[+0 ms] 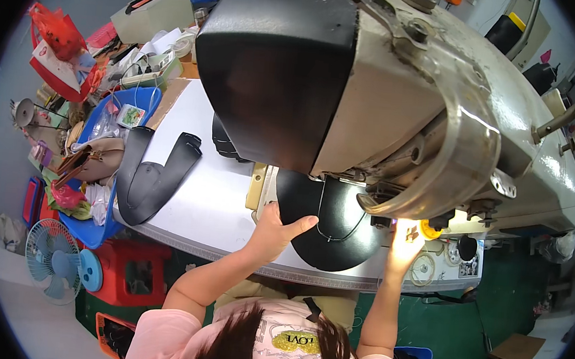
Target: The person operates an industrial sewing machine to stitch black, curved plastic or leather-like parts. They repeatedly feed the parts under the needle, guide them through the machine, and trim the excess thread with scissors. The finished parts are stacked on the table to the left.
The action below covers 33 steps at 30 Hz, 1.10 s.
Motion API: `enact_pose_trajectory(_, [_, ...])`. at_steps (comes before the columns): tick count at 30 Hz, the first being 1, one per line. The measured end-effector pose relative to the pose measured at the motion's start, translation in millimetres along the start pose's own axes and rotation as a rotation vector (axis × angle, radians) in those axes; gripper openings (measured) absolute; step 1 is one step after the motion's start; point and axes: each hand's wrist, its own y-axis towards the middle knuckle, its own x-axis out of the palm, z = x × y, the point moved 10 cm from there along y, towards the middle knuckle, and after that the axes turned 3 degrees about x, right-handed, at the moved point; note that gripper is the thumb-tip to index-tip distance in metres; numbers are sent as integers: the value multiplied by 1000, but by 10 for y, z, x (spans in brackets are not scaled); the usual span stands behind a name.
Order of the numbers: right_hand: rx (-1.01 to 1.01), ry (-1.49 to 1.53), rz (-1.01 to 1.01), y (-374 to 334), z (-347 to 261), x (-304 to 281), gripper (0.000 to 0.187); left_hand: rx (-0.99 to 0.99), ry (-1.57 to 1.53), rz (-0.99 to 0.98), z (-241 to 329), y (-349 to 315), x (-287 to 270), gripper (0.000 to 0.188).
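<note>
A smooth black piece with a rounded near end, which looks like leather (336, 251), lies on the white table under the head of a sewing machine (387, 120). A thin light line curves across its top; whether it is thread or a seam I cannot tell. My left hand (274, 234) rests at the piece's left edge, thumb stretched out over the black surface and apart from the fingers. To the right of the piece, my right hand (406, 246) is raised beside the machine's lit needle area. Glare and machine parts hide its fingers.
A black U-shaped piece (144, 185) lies on the table (225, 205) at left. Beyond it, a blue basin (97, 232) holds bags and cloths. A fan (55, 262) and red stool (125, 271) stand at lower left. The machine's clear curved guard (462, 146) overhangs the right side.
</note>
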Motion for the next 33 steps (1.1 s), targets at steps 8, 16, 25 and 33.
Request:
enact_pose_trajectory(8, [630,759,-324,-172,282,541,18,-15,-50,42,-35,41,-16,18])
enact_pose_trajectory(16, [403,764,-471,-41,412,458,36,-42,100,63,-289,-98,-152,43])
enact_pose_trajectory(25, [441,1116,-404,163,600,460,44,-145,32,15,48,138,67,24])
enact_pose_trajectory(33, [398,1119,-423,260,566,520,44,-160,-21,-9,-128,217,0,14])
